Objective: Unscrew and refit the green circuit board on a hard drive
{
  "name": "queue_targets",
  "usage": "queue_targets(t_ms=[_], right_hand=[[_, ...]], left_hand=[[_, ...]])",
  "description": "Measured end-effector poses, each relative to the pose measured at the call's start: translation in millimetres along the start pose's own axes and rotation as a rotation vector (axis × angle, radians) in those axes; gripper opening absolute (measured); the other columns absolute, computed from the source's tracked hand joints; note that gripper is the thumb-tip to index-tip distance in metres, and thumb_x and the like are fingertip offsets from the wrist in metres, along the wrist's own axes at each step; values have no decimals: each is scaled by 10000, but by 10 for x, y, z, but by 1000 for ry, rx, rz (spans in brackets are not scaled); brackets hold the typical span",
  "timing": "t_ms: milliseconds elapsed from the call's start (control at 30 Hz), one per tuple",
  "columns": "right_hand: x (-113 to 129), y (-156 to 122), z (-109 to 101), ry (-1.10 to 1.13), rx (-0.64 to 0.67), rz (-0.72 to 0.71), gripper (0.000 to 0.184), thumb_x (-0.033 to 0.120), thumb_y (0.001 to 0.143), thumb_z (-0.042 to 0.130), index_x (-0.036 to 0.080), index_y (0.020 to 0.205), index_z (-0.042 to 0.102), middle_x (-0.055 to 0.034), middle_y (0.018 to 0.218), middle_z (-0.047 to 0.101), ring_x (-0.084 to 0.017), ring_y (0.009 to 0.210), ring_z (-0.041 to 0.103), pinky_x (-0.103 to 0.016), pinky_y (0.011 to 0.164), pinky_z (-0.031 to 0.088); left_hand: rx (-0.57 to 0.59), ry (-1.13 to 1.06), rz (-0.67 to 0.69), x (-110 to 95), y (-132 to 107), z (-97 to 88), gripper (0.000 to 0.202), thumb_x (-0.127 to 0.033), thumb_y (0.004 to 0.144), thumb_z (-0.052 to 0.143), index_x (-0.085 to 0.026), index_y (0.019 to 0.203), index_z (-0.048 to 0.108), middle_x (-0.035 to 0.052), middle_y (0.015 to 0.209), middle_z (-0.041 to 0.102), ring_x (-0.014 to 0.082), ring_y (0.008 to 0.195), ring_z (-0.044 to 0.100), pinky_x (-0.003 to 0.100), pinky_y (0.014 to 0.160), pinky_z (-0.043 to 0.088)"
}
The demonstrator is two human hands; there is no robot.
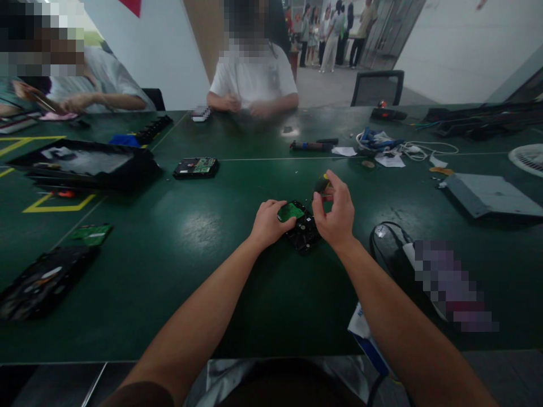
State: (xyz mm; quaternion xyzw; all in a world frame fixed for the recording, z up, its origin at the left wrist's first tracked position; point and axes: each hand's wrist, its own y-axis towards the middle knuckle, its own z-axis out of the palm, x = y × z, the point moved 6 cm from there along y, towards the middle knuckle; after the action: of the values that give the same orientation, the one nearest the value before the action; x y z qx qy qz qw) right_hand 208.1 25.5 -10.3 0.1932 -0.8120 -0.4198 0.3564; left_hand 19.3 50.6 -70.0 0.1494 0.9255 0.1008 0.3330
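A black hard drive (304, 233) with a green circuit board (291, 211) on its upper left part lies on the green table in front of me. My left hand (270, 224) grips the drive's left side, thumb along its near edge and fingers over the far corner. Just right of the drive is my right hand (338, 213), fingers closed round a screwdriver (321, 184) with a dark and yellow handle. The screwdriver's tip is hidden by the fingers, so I cannot tell whether it touches the drive.
Another hard drive (195, 168) lies farther left. Black stacked trays (89, 164) and a dark drive stack (48, 277) stand at left. On the right are a grey metal case (494, 195), cables (382, 141) and a blurred-out object (449, 282). People sit across the table.
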Motion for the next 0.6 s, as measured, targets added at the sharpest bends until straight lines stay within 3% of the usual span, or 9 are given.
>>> queue_targets(t_ms=[100,267,467,600], right_hand=[[-19,-6,-7,-4,-11,26,611,333,979,599,333,1551,384,-114,1334,577,-245,978,664,-443,746,672],[-6,-14,10,-2,14,10,604,307,1007,537,317,1580,346,-129,1377,571,-241,985,669,-471,825,662],[0,-1,-10,-13,-27,7,600,327,971,626,301,1529,409,-110,1295,582,-222,931,648,-399,699,657],[-6,-6,13,18,-9,7,614,294,993,563,303,1571,356,-124,1356,567,-246,1003,666,-447,779,662]], left_hand=[[8,3,-12,-1,-1,-1,567,-433,857,766,-158,1343,667,132,1236,682,306,1176,611,447,1044,509],[6,0,-13,-13,-5,-18,571,-430,856,767,-154,1345,667,134,1236,683,306,1178,612,441,1045,510],[4,19,-13,-1,2,-3,591,-439,852,765,-132,1348,671,144,1240,686,311,1184,609,445,1062,500],[-5,28,-2,-10,3,-2,568,-431,859,761,-147,1343,676,135,1228,693,304,1175,614,434,1063,501]])
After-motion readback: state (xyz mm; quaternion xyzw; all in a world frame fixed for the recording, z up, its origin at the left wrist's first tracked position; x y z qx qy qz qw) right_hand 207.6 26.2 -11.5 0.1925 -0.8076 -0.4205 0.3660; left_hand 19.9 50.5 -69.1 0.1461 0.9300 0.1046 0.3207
